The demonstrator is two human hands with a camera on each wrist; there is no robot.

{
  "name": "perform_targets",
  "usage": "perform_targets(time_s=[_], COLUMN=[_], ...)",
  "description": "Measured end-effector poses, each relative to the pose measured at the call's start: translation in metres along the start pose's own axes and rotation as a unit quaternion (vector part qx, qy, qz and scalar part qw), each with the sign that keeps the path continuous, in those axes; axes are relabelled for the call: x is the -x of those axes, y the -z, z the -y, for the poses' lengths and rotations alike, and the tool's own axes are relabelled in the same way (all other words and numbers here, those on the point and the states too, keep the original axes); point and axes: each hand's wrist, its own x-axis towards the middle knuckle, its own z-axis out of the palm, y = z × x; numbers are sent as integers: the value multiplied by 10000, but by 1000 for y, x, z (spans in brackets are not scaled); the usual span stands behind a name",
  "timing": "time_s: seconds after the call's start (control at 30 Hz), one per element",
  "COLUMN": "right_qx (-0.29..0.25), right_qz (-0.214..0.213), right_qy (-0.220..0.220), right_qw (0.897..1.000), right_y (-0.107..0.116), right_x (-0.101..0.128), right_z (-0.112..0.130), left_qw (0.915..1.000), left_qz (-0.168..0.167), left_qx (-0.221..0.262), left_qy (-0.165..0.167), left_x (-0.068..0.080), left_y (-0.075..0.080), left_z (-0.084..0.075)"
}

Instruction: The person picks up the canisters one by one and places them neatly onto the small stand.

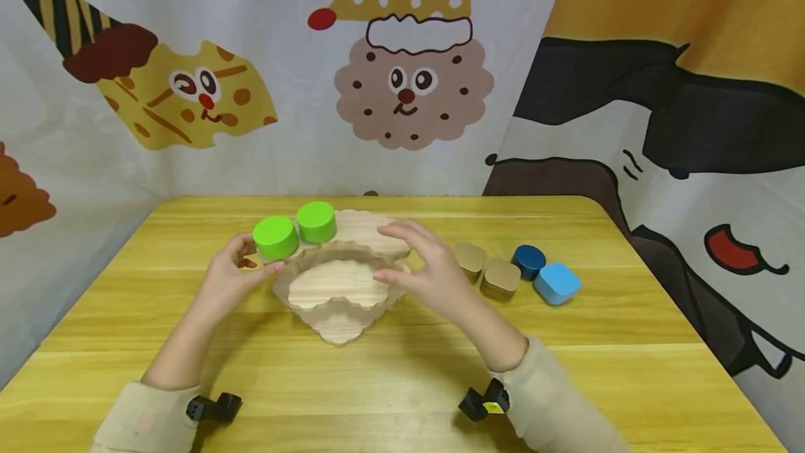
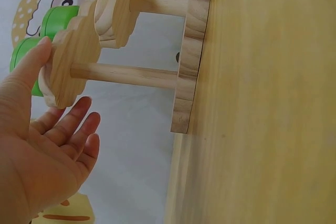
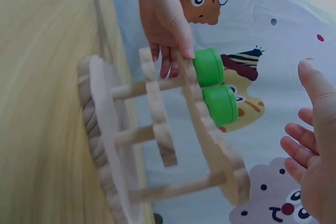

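A pale wooden stand [image 1: 339, 282] with scalloped tiers on dowels sits mid-table. Two green round tins [image 1: 274, 237] [image 1: 316, 221] rest on the left of its top tier. My left hand [image 1: 233, 275] is at the stand's left side; its thumb touches the top tier's edge beside the nearer green tin, and its fingers are straight. In the left wrist view the left hand [image 2: 47, 145] shows an open palm below the tier [image 2: 68, 61]. My right hand [image 1: 428, 271] hovers by the stand's right side with relaxed, spread fingers; in the right wrist view the right hand [image 3: 312, 150] is clear of the stand [image 3: 157, 129].
Right of the stand lie two tan square tins [image 1: 469, 259] [image 1: 500, 278], a dark blue round tin [image 1: 529, 261] and a light blue square tin [image 1: 556, 282]. The yellow wooden table [image 1: 566, 369] is backed by cartoon-printed cloth [image 1: 409, 89] close behind and at both sides.
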Motion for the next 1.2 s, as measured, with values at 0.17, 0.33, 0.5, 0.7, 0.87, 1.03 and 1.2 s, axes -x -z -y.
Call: perform_targets(time_s=[0.17,0.33,0.5,0.7,0.87,1.03,1.2], right_qx=[229,458,604,638,695,946,1114], right_qz=[77,103,61,20,-64,-170,-274], right_qy=[-159,-469,-608,-872,-861,-877,-1078], right_qw=[9996,9978,9963,9941,9938,9915,9875], right_y=[10,18,27,39,49,60,71], right_x=[12,25,38,53,62,69,79], right_z=[-8,-18,-31,-46,-55,-62,-69], left_qw=[10000,10000,10000,9999,10000,10000,10000], left_qz=[11,43,65,59,41,53,72], left_qx=[8,-13,-27,-50,-55,-16,-30], left_qy=[4,19,37,65,42,15,29], left_x=[0,0,0,0,-1,-1,0], left_y=[0,1,0,0,0,0,1], left_z=[0,0,-1,-1,0,0,-1])
